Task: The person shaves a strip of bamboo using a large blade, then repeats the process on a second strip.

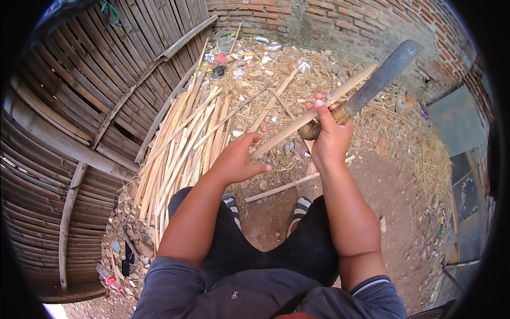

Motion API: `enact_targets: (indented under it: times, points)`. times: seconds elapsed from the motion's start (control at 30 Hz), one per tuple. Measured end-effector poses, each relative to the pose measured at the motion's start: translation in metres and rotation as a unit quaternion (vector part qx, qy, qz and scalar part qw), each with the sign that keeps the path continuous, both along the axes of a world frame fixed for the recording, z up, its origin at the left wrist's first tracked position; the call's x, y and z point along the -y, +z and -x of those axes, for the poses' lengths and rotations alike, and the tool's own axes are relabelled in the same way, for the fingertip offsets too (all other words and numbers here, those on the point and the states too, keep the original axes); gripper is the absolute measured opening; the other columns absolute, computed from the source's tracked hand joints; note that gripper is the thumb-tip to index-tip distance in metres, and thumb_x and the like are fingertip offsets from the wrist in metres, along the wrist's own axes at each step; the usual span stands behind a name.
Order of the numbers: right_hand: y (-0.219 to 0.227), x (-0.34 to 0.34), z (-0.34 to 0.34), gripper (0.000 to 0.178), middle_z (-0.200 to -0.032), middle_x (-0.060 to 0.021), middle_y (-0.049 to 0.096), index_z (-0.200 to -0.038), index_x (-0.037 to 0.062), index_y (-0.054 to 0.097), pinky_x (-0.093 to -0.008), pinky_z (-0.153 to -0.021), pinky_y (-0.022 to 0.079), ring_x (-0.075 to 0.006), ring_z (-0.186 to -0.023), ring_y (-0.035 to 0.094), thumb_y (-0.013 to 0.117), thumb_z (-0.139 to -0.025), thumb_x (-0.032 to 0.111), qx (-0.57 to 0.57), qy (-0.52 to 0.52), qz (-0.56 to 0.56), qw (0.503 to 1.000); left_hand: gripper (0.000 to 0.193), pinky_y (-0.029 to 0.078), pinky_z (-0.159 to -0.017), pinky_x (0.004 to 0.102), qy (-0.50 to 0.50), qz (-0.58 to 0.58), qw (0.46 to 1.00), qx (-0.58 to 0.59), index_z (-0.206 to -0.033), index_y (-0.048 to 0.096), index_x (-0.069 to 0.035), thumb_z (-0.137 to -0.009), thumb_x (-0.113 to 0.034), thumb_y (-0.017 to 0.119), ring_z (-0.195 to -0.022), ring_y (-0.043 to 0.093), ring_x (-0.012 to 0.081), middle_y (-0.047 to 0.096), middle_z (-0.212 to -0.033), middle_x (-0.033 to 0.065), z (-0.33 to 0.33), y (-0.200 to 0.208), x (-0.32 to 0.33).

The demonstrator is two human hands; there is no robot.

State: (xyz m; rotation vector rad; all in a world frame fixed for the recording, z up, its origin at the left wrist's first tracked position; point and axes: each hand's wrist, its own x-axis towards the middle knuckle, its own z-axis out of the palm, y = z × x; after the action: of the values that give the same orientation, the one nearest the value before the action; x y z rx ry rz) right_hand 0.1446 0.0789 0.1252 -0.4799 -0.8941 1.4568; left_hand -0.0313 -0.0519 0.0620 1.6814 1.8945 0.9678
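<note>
My right hand (pixel 332 133) is closed round the wooden handle of a machete (pixel 388 72), whose dark blade slants up to the right. The same hand pinches a long pale strip of split wood or bamboo (pixel 287 132) under its thumb, lying alongside the handle. At the strip's lower end is my left hand (pixel 239 159), thumb and fingers spread apart around that end without a visible grip. Whether its palm touches the strip I cannot tell.
A heap of similar strips (pixel 183 143) lies left of my feet beside a bamboo wall (pixel 101 80). One loose stick (pixel 297 187) crosses the dirt before my sandals. Litter and straw (pixel 249 66) spread toward a brick wall (pixel 350 26). Grey panels (pixel 459 119) stand at the right.
</note>
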Motion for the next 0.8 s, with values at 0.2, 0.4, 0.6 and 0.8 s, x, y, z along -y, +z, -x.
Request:
enact_targets:
  times: [0.2,0.4,0.6,0.8]
  points:
    - [0.007,-0.034,-0.033,0.025,-0.107,-0.0132,0.069,-0.108,0.0012,0.056,-0.0389,-0.086,0.059,-0.0252,-0.095,0.072,0.076,-0.093,0.004,-0.023,-0.045,0.013,0.999,0.093,0.047,-0.108,0.043,0.023,0.128,0.99,-0.051,-0.146,0.051,-0.005,-0.068,-0.033,0.095,-0.129,0.058,0.0344,0.06,-0.137,0.0207,0.044,-0.006,0.022]
    - [0.011,-0.062,-0.075,0.031,-0.114,-0.0127,0.067,-0.117,-0.0051,0.061,-0.0428,-0.096,0.057,-0.0274,-0.108,0.068,0.076,-0.095,0.01,-0.073,-0.061,0.069,0.993,0.04,0.054,-0.08,0.0455,0.155,0.108,0.968,-0.167,-0.108,0.072,-0.005,-0.087,-0.038,0.08,-0.09,0.069,0.0377,0.071,-0.093,0.0196,0.06,0.004,0.026]
    - [-0.003,-0.088,-0.104,0.057,-0.122,-0.0149,0.064,-0.135,-0.0077,0.052,-0.0387,-0.087,0.057,-0.0246,-0.108,0.066,0.079,-0.095,0.024,0.08,-0.157,0.056,0.983,0.036,0.049,-0.067,0.044,0.136,0.17,0.968,-0.127,-0.098,0.074,-0.005,-0.095,-0.04,0.074,-0.069,0.063,0.0323,0.065,-0.072,0.0156,0.053,0.026,0.027]
    - [0.003,-0.074,-0.103,0.033,-0.087,-0.0052,0.068,-0.113,0.0015,0.061,-0.0294,-0.06,0.05,-0.0117,-0.074,0.065,0.079,-0.094,0.021,0.247,-0.207,-0.022,0.946,0.048,0.05,-0.065,0.0408,0.154,0.121,0.98,-0.028,-0.092,0.073,0.0,-0.094,-0.047,0.073,-0.065,0.062,0.025,0.064,-0.068,0.0141,0.066,0.043,0.016]
